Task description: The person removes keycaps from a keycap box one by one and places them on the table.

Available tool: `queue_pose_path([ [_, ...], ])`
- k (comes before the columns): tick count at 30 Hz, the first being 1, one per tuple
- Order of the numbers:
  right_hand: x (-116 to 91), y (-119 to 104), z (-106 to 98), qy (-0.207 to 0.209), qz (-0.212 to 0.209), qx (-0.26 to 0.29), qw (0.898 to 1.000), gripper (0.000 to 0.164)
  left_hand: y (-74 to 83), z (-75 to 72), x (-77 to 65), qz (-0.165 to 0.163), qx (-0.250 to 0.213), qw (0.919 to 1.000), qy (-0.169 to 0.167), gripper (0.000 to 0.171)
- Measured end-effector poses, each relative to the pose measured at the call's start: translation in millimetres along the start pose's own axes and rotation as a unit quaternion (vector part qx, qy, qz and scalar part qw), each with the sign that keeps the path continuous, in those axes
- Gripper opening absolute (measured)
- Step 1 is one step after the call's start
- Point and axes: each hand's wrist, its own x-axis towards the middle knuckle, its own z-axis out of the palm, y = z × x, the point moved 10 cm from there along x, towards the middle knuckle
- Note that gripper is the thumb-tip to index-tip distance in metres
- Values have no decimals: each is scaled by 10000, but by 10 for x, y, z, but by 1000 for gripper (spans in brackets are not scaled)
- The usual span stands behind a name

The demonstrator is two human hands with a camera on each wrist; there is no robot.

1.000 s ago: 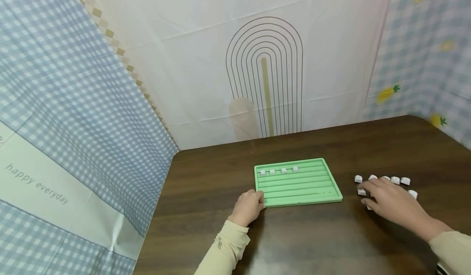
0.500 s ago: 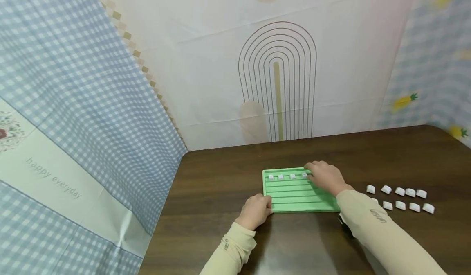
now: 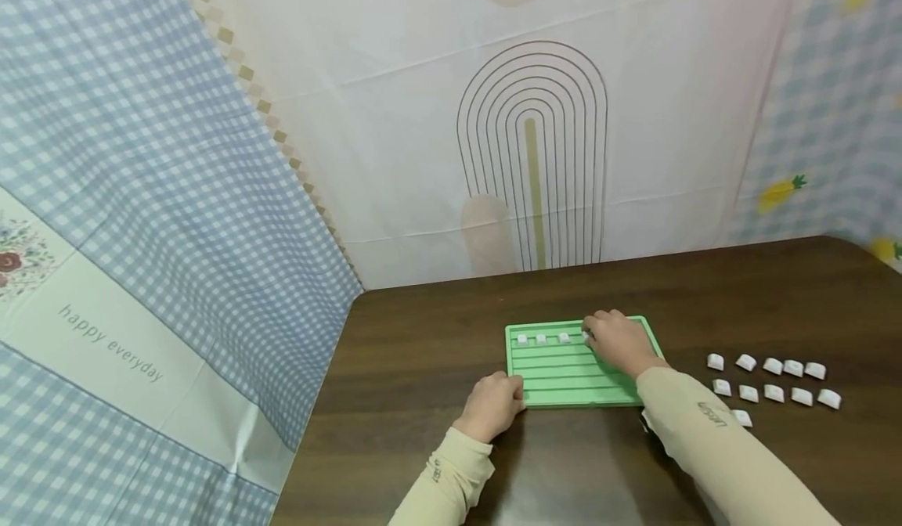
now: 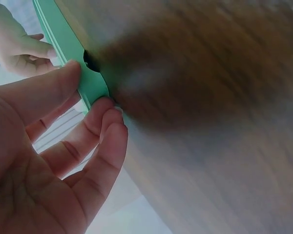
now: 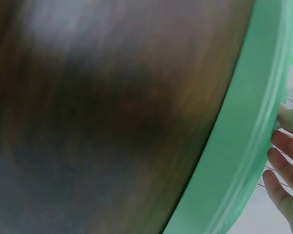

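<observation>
A shallow green tray with raised ridges lies on the table. My left hand grips its near left corner; in the left wrist view thumb and fingers pinch the tray edge. Along the top ridge sit small white keycaps, spaced apart at the left end. My right hand reaches over the tray's right half, its fingertips pinching a white keycap at that row's right end, mostly covered by the fingers. The right wrist view shows the tray's green side and the right fingers above its rim.
Right of the tray, several loose white keycaps lie in two rough rows, with another keycap nearer, beside the right sleeve. The dark wooden table meets a patterned cloth backdrop at its far edge.
My right hand has moved left from the loose keycaps to the tray's top row, then shifted slightly at the row's end. The left hand keeps its grip on the corner.
</observation>
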Motion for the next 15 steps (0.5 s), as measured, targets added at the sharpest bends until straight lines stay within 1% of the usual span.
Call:
queue_pose_path([
  [2,-38,12,-114,48,16,181,9998,19,-16,-7,2,-24,-25,10000,-41,15],
  [5,-175,76,-417,74,1,323,9995,20,-42,-54,13,-81,-86,9999,-17,15],
  [8,-464,236,-759,111,-20,132,9999,22,-74,-107,25,-149,-127,9998,30,15],
  [10,-720,395,-909,149,34,13,9999,23,-96,-140,24,-178,-97,9998,54,15],
  [12,-984,580,-959,162,188,-110,9996,23,-118,-162,16,-176,-16,9998,65,15],
  [14,-1196,743,-905,80,315,-130,9994,22,-148,-169,9,-199,50,9998,46,16],
  [15,-1252,798,-845,12,318,-122,9994,20,-175,-178,-7,-237,84,9997,54,16],
])
